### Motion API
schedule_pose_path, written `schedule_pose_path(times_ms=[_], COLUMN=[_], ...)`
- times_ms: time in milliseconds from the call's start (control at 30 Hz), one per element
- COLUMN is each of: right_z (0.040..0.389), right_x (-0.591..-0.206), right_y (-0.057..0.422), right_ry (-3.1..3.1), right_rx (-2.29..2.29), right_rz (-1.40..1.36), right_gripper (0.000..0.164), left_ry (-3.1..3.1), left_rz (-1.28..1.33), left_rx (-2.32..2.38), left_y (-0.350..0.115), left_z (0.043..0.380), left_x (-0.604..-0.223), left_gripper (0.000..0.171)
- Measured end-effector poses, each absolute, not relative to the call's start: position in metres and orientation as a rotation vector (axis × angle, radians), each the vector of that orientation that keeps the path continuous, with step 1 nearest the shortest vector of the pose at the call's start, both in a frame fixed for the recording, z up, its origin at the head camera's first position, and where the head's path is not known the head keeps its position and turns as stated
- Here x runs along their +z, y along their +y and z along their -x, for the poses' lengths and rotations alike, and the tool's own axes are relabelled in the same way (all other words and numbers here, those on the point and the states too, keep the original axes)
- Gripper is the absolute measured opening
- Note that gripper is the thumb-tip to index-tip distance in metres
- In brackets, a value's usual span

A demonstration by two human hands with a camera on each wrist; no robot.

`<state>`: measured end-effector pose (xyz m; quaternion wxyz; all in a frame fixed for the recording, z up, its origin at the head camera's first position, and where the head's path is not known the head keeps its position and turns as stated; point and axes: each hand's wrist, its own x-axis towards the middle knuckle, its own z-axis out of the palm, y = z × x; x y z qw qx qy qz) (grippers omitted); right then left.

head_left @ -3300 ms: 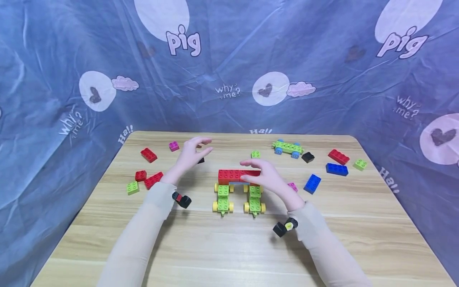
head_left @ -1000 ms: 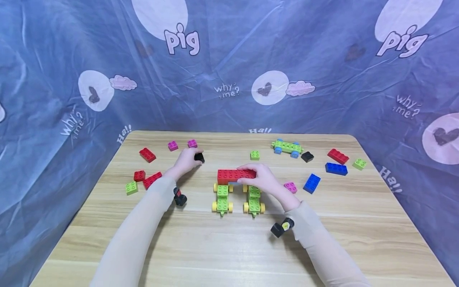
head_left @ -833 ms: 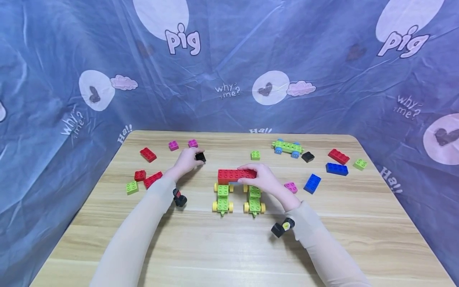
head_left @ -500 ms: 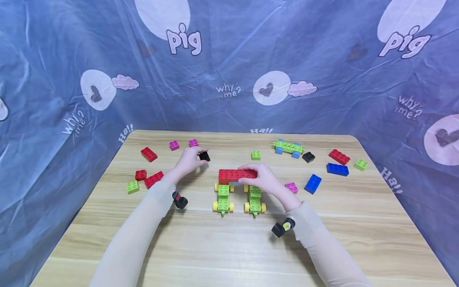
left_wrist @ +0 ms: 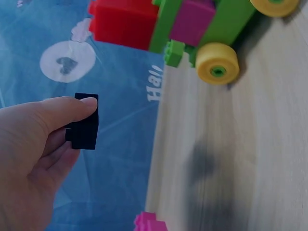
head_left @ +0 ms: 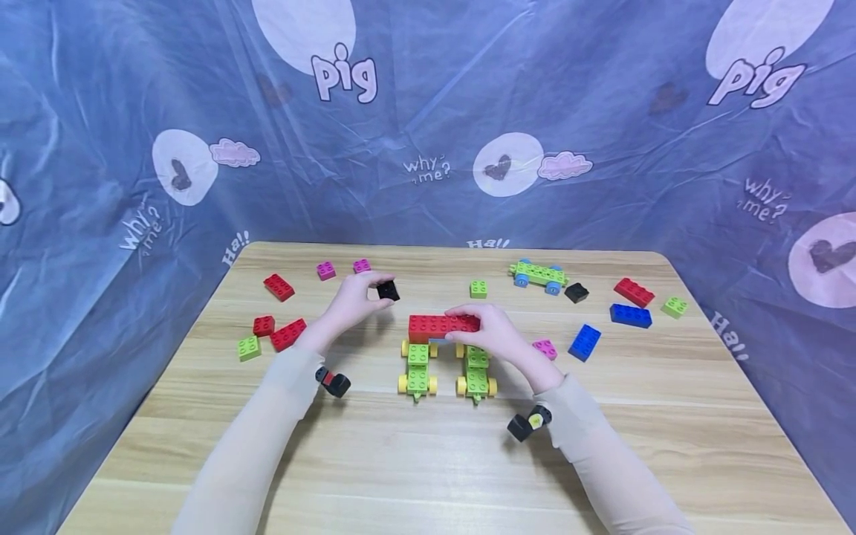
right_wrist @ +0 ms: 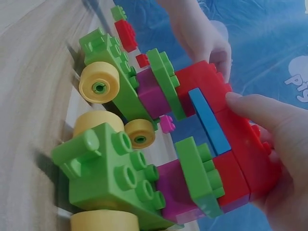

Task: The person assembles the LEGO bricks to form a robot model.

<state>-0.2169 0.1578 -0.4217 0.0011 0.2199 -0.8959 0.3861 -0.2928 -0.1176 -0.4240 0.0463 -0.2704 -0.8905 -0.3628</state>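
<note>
My left hand [head_left: 351, 301] pinches a black toy brick [head_left: 388, 290] between thumb and fingers. In the left wrist view the black brick is held off the table, a gap apart from the build. My right hand [head_left: 493, 331] grips the right end of the red bricks [head_left: 428, 327] that top the build. They bridge two green wheeled bases [head_left: 418, 369] with yellow wheels [right_wrist: 99, 82]. The right wrist view shows purple bricks [right_wrist: 153, 90] and green bricks [right_wrist: 166, 83] between bases and red bricks, and a blue brick [right_wrist: 210, 121] under the red span.
On the wooden table [head_left: 441, 461], loose red bricks [head_left: 288, 335] and magenta bricks [head_left: 325, 270] lie left. At the right are blue bricks [head_left: 585, 342], a second black brick [head_left: 576, 293] and a green car base [head_left: 538, 273] with blue wheels. A patterned blue cloth [head_left: 428, 200] surrounds the table.
My left hand came down onto the black brick, took hold of it, lifted it and moved it right towards the build. My right hand settled onto the red bricks and has stayed there.
</note>
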Motion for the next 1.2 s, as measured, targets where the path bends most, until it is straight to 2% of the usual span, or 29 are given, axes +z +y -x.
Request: schedule_pose_path(times_ms=[800,1200], right_z=[0.227,0.225], right_x=[-0.410,-0.411], right_y=[0.142,0.137], right_ry=[-2.830,-2.879], right_rx=[1.103,0.978], right_rz=[-0.852,-0.811], right_gripper=[0.045,0.047], left_ry=[-2.613,-2.609], left_rz=[0.949,1.066], left_rx=[-1.149,-1.151], left_y=[-0.109,-0.109], left_z=[0.257,0.248], left_x=[-0.407,-0.410], left_gripper=[0.043,0.042])
